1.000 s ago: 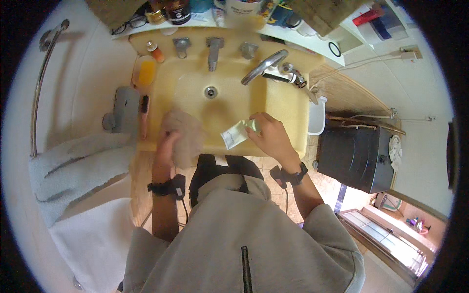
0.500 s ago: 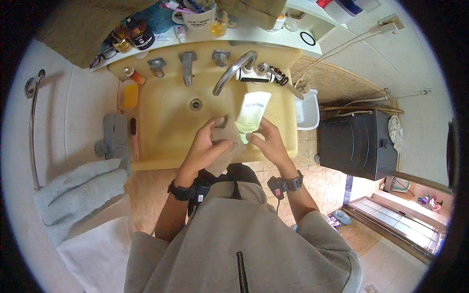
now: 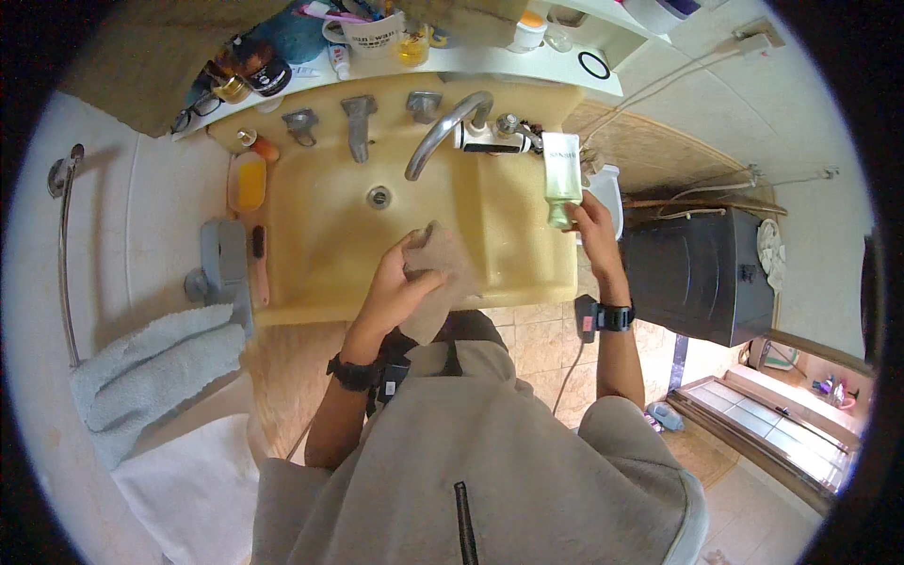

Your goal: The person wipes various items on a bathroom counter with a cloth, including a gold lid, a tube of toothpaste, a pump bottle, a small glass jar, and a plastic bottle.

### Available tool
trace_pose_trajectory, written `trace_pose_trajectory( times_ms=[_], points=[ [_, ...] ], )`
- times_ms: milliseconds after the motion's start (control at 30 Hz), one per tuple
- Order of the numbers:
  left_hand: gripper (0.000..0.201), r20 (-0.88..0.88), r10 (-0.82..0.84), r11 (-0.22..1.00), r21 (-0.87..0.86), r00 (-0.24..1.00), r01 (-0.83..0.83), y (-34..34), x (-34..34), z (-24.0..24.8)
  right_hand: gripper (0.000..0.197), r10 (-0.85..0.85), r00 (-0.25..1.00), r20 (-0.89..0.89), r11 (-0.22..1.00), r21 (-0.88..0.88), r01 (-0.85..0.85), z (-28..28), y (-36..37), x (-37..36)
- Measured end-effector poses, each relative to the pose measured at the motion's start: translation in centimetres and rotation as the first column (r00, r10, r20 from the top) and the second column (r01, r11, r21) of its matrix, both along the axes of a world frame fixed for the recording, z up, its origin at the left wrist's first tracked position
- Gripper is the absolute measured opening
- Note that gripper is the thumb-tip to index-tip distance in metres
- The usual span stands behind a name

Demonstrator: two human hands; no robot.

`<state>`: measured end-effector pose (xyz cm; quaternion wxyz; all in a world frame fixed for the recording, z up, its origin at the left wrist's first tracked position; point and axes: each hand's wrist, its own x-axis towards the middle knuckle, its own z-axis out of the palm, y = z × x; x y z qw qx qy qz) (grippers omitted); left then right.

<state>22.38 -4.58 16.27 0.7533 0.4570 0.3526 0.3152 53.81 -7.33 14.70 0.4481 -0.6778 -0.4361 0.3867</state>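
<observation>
My left hand [image 3: 397, 287] is closed on a brown-grey cloth [image 3: 439, 266], which hangs over the front part of the yellow sink [image 3: 325, 254]. Over the sink's right rim, my right hand [image 3: 597, 235] grips a pale green and white squeeze tube [image 3: 563, 174] by its green cap end, the flat end pointing up and away from me. Behind the tube the white basin is partly hidden. A curved metal faucet [image 3: 450, 132] stands between the two hands, farther back.
Along the back runs a white shelf [image 3: 490, 64] with a mug of toothbrushes [image 3: 372, 36], jars and glasses. A yellow soap bar [image 3: 250, 182] and a brush [image 3: 260, 268] lie on the left rim. To the right stand a white basin [image 3: 612, 193] and a dark cabinet [image 3: 692, 273].
My right hand has carried the tube rightward, away from the cloth, to the sink's right rim. My left hand keeps hold of the cloth in nearly the same place.
</observation>
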Motion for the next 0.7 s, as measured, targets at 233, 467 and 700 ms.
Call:
trace_pose_trajectory(
  times_ms=[233, 467, 700],
  points=[
    [0.051, -0.100, 0.111, 0.981, -0.146, 0.989, -0.124, -1.7, -1.7, -4.2, 0.029, 0.268, 0.947, -0.177, 0.937, -0.179, -0.299, -4.6, -2.5, -0.9],
    [0.056, -0.087, 0.223, 0.948, -0.213, 0.971, -0.237, -1.8, -3.4, -3.1, 0.027, 0.488, 0.846, -0.213, 0.866, -0.002, -0.500, -3.7, 0.6, -10.3],
    [0.049, 0.010, 0.287, 0.947, -0.156, 0.958, -0.282, -1.0, -7.8, -1.2, 0.040, 0.498, 0.833, -0.243, 0.867, 0.170, -0.469, 1.2, 4.8, -15.0]
  ],
)
